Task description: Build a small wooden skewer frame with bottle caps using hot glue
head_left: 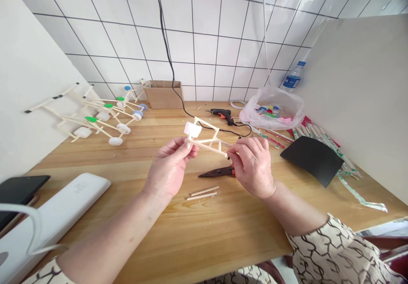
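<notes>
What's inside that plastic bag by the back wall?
The plastic bag holds small coloured pieces, probably bottle caps, in red, green and blue, plus something pink. Whatever lies beneath them is covered.

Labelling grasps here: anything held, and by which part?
Yes, a light stick frame: the left hand pinches it by the end with the white piece, the right hand by the opposite end.

nothing legible; bottle label (291, 81) too small
</notes>
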A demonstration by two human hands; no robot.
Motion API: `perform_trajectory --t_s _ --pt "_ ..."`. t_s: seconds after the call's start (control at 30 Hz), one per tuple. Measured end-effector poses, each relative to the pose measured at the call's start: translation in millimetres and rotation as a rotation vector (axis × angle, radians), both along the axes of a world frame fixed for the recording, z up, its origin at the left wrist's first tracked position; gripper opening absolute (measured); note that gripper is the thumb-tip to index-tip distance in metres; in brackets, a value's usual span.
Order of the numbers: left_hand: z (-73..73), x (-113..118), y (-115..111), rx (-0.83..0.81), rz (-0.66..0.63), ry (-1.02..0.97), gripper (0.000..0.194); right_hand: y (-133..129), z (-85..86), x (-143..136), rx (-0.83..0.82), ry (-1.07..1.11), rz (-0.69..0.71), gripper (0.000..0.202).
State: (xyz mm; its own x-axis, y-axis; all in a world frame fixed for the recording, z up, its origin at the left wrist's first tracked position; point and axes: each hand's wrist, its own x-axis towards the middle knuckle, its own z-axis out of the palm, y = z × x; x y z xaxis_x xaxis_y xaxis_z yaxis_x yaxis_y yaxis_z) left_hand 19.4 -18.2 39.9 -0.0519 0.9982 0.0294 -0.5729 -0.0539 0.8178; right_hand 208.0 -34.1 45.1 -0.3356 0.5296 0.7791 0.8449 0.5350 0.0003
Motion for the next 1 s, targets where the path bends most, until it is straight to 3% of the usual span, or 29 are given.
perform_trajectory --t_s 0.13,0.37,0.6,0.83,1.0 --pt "-1.2 -1.4 2.1 -0.012 0.016 -0.007 0.015 -4.0 2.2 -2.2 -0.096 0.112 0.102 0.011" --pt "-4.2 -8.9 10.7 -0.081 0.059 -0.003 0.016 -6.2 12.5 -1.2 -0.526 0.843 0.4 0.018" --pt "-6.1 -15.3 20.9 -0.171 0.081 -0.088 0.007 9.2 11.0 12.0 -0.704 1.354 0.437 0.018" --pt "-2.7 -13.3 17.5 -0.231 0.053 -0.152 0.008 13.1 -1.3 5.0 -0.991 1.311 0.38 0.031" --pt "-2.3 -10.6 12.8 -0.262 -0.022 -0.148 0.01 9.4 1.4 -0.7 -1.091 1.266 0.514 0.036"
